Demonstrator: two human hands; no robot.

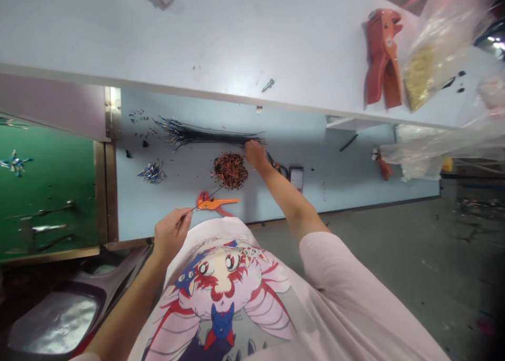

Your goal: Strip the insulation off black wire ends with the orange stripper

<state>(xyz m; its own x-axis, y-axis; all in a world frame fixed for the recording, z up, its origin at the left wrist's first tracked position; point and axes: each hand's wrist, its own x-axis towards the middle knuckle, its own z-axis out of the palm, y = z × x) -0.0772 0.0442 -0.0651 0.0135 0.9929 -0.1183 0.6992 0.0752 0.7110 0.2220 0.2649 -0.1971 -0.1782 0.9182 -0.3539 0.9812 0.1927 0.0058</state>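
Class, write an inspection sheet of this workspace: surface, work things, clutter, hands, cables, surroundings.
Surface: pale blue bench under a white shelf.
Work things: dark wire bundle, copper-coloured pile, blue-silver pile, orange tool.
Clutter: scattered black bits, phone-like device, screw on the shelf.
Hands: left hand pinches a thin wire; right hand is at the bundle's right end.
Cables: bundle's ends fan out at left.
Surroundings: green surface at left, grey floor at right.

Held wire (215, 193) — end hidden, phone screen (296, 180) — illegible
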